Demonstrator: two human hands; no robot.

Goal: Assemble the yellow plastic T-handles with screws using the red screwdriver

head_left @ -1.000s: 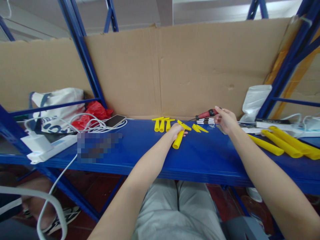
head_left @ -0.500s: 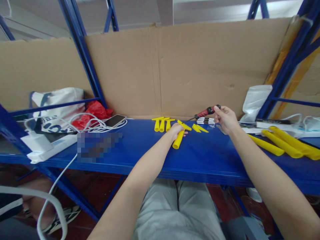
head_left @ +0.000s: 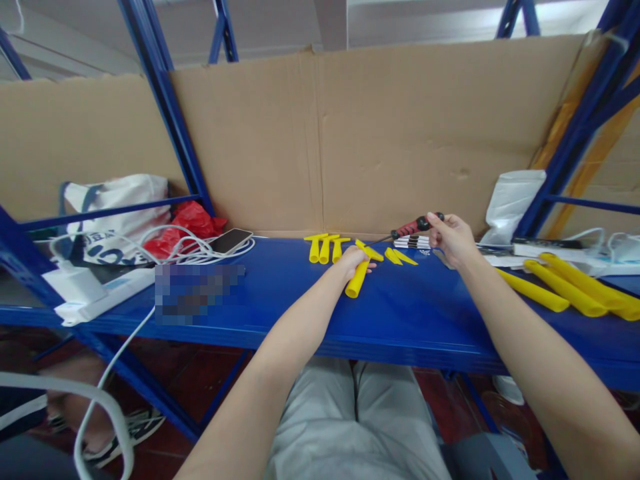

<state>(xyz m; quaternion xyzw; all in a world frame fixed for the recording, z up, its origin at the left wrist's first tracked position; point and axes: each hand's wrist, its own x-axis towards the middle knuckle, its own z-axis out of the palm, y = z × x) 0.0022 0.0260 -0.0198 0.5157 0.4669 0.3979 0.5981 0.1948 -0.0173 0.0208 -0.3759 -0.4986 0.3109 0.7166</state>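
My left hand (head_left: 354, 260) is closed around a yellow tube (head_left: 355, 283) with a flat yellow crosspiece (head_left: 369, 251) at its far end. A screwdriver (head_left: 411, 228) with a red and black handle is pinched at its butt end by my right hand (head_left: 450, 238). Its shaft slants down to the left and meets the crosspiece; the exact tip is hard to make out. Several yellow T-shaped pieces (head_left: 325, 250) stand in a row left of my left hand. Small flat yellow pieces (head_left: 399, 256) lie to its right.
More yellow tubes (head_left: 565, 287) lie at the right on the blue table (head_left: 280, 313). A white plastic bag (head_left: 515, 200) leans by the right post. On the left are a phone (head_left: 231, 241), white cables, a power strip (head_left: 107, 297) and a red bag (head_left: 193, 227). Cardboard (head_left: 390, 133) stands behind.
Both hands keep nearly the same place. The screwdriver's handle appears slightly turned in my right fingers, its shaft still at the crosspiece.
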